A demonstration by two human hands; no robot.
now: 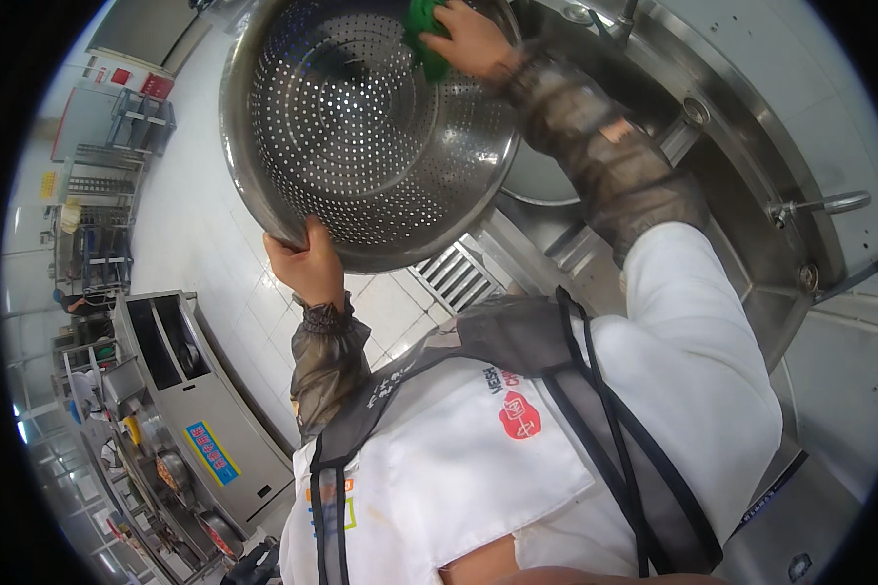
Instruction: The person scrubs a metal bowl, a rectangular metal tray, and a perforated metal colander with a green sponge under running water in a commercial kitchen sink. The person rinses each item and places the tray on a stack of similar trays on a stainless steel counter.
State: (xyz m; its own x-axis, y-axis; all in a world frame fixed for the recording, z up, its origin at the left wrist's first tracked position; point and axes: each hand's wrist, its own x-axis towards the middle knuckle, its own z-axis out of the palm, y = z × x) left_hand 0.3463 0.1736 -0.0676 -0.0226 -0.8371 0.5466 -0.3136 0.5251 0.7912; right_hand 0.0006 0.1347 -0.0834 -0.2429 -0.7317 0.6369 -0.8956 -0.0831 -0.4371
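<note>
A large perforated stainless steel colander is held up, its inside facing me. My left hand grips its rim at the lower left, the thumb over the edge. My right hand presses a green scouring pad or cloth against the inner wall at the upper right. Part of the pad is hidden under the fingers. Both forearms wear dark translucent sleeve covers. Below the right arm, a round metal vessel shows partly behind the colander.
Stainless steel sinks with a curved faucet stand at the right. A floor drain grate lies below the colander. At the left are a steel cabinet, metal bowls of food, wheeled racks and a distant person.
</note>
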